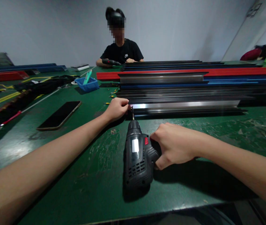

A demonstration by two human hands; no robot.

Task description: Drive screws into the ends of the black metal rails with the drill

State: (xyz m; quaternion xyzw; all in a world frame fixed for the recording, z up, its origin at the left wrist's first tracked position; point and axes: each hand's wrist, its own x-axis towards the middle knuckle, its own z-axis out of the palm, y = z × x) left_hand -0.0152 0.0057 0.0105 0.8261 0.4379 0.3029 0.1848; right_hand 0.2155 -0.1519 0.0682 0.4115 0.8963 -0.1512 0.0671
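My right hand [174, 145] is wrapped around the handle of a black cordless drill [135, 159], which lies on its side over the table. The drill's bit [133, 114] points away from me and meets the left end of a dark metal profile [184, 105] with a shiny face. At that same end, my left hand [117, 109] is closed, thumb and fingertips pinched beside the bit's tip. Whatever sits between those fingertips is too small and covered to make out.
More black, blue and red profiles [165, 73] are stacked behind. On the left are a phone [59, 115], a blue basket [87, 85] and dark bundles with yellow strips [25, 95]. Across the green table [95, 187] sits a person [121, 50] with another drill [110, 62].
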